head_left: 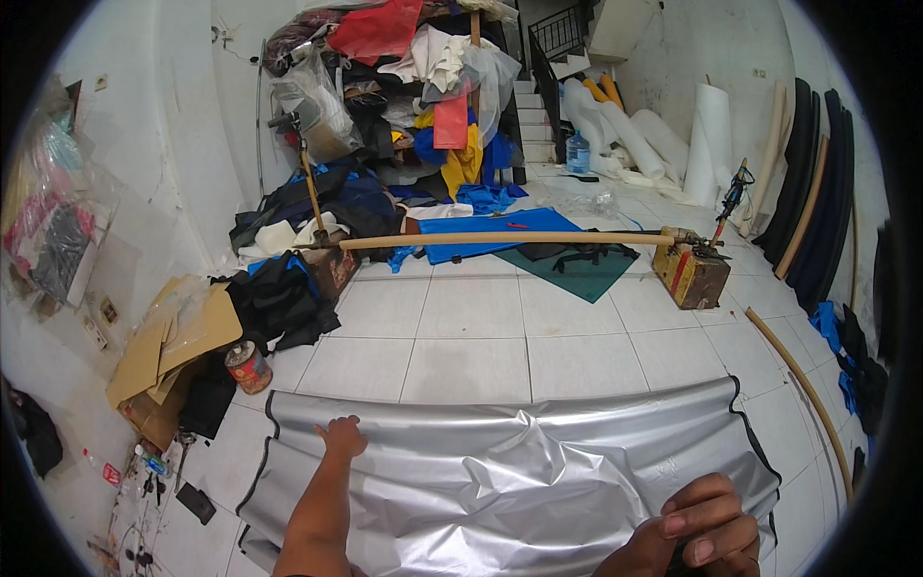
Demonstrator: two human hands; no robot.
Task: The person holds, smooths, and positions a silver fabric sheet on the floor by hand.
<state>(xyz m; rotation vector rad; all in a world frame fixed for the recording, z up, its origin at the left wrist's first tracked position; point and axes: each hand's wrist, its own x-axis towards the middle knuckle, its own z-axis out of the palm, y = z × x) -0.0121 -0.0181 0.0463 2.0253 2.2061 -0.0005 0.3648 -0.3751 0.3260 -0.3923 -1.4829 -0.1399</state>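
A silver sheet (461, 471) with black bound edges lies spread on the floor in front of me. Creases run across its middle and right half. My left hand (342, 436) rests on the sheet's upper left part, its fingers stretched out over the surface. Closer to the camera, my right hand (707, 527) is raised over the sheet's lower right side with its fingers curled in. Whatever those fingers may hold is hidden.
Beyond the sheet, a long cardboard tube (500, 238) spans two boxy supports, the right one a worn metal box (690, 276). A tin can (249, 367) and folded cardboard (183, 337) stand left. A curved tan tube (803, 389) lies right. Fabric heaps (423, 106) fill the back.
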